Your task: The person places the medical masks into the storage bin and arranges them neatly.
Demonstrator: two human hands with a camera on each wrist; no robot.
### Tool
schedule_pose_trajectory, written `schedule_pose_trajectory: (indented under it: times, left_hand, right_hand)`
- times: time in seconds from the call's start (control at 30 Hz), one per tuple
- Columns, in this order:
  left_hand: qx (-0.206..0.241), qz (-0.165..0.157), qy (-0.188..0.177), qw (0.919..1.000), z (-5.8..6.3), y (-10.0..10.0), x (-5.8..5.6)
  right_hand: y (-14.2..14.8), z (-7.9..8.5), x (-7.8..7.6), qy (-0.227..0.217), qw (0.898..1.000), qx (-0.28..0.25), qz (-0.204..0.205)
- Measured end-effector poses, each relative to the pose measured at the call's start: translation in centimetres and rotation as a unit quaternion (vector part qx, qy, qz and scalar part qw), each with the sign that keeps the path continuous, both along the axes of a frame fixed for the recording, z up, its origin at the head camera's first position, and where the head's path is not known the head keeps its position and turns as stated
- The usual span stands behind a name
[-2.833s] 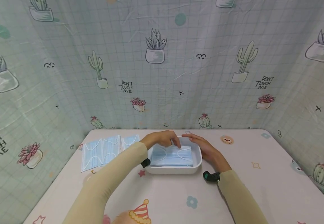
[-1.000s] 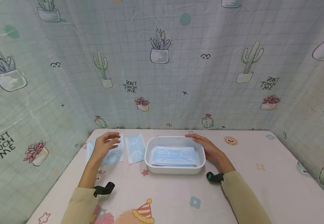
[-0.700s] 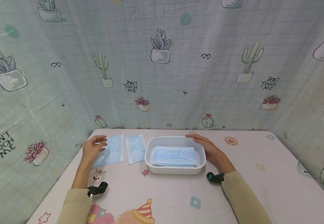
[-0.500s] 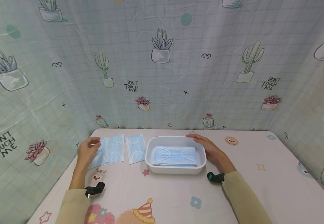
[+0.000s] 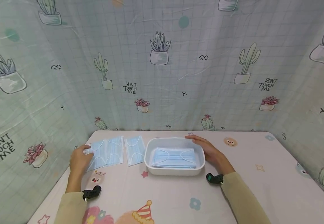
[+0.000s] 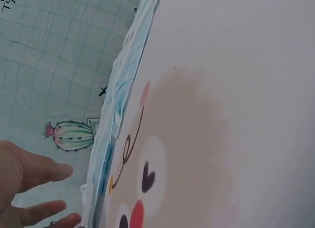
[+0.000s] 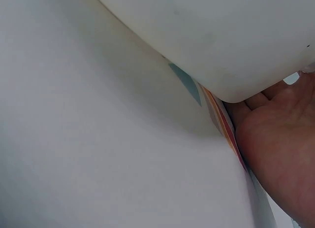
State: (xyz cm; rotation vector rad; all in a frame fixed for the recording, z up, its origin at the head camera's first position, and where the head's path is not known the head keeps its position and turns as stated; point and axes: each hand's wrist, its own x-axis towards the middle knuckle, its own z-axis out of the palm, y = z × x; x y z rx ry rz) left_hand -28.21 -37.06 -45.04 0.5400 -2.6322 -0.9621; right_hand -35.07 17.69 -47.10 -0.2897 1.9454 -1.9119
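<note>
While the right hand (image 5: 210, 151) touches the white oblong plastic tub (image 5: 175, 171), the left hand (image 5: 79, 160) hovers beside 3 pale-blue pleated masks (image 5: 113, 152), each grip unclosed and empty.

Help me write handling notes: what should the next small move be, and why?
Probably the left hand should pinch the leftmost mask by its left edge. That hand is right at this edge, its fingers parted and apparently holding nothing, while the right hand rests against the white tub, where other masks lie stacked.
</note>
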Motion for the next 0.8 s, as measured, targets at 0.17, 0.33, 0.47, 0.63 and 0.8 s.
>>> schedule_pose_trajectory:
  times: [0.17,0.33,0.47,0.63,0.8]
  left_hand:
    - [-0.001,0.000,-0.010,0.9999,-0.16,-0.15,0.07]
    - [-0.004,0.002,0.005,1.0000,-0.47,-0.17,-0.09]
    - [0.005,0.012,0.006,0.9999,-0.43,-0.17,0.04]
    - [0.006,0.021,0.012,0.9997,-0.48,-0.41,0.10]
    - [0.002,0.029,0.023,0.9993,-0.59,-0.46,0.17]
  right_hand:
    - [-0.06,0.01,0.04,-0.001,1.000,0.007,-0.005]
    - [-0.01,0.01,0.13,0.003,1.000,0.011,-0.008]
    - [0.01,-0.05,0.14,0.002,1.000,0.008,-0.005]
    - [-0.01,0.04,0.06,0.004,1.000,0.008,-0.004]
    - [0.00,-0.07,-0.01,0.003,1.000,0.011,-0.008]
